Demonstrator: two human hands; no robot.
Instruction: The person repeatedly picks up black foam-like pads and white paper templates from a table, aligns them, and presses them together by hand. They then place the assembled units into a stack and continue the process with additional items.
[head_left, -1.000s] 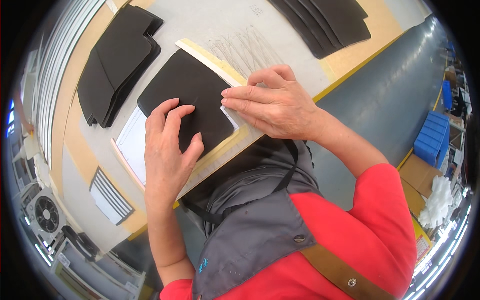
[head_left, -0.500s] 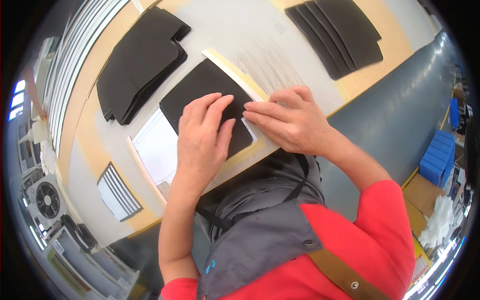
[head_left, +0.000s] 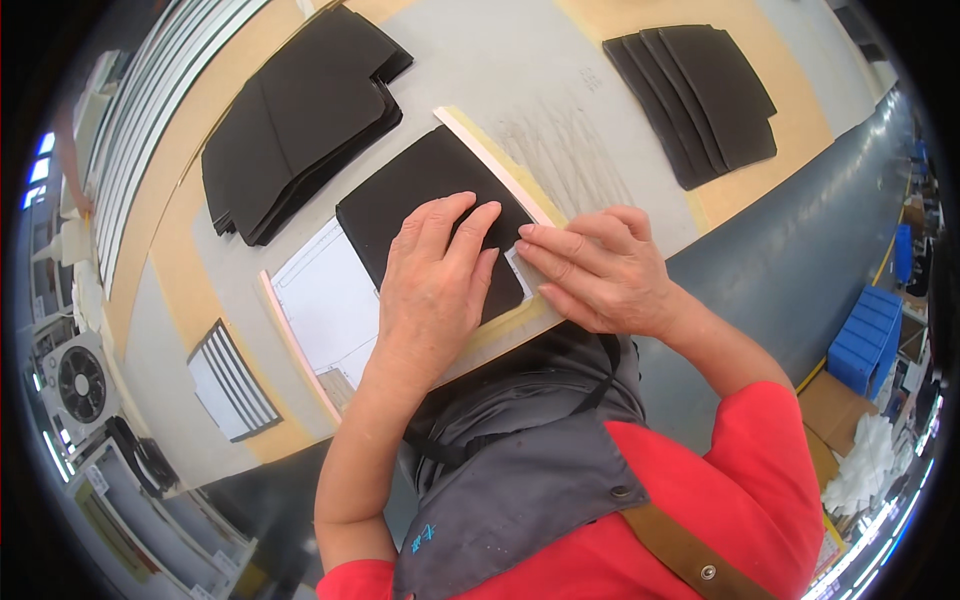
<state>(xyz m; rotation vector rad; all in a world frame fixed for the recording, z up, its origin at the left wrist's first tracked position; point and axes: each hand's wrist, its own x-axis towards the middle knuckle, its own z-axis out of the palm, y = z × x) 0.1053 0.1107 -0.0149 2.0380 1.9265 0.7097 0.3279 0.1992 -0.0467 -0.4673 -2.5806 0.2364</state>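
A black sheet with rounded corners (head_left: 425, 185) lies on a white paper with printed lines (head_left: 330, 300), between two pale strips on the worktable. My left hand (head_left: 435, 275) rests on the sheet, palm down, its fingers stretched out and somewhat apart. Beside the sheet's right edge is my right hand (head_left: 610, 265). Its fingers are drawn together, with the tips at that edge, close to the right pale strip (head_left: 495, 165). Whatever those fingertips pinch, if anything, is hidden. The sheet's near part is partly covered by my left hand.
A stack of black cut sheets (head_left: 300, 120) lies at the far left, and several fanned black pieces (head_left: 700, 100) at the far right. A striped card (head_left: 235, 385) is at the left on the worktable (head_left: 490, 50). Blue bins (head_left: 865, 340) stand on the floor to the right.
The table and everything on it sit slightly farther right and lower in the picture. Both hands have shifted along with the sheet, staying at nearly the same spots on it.
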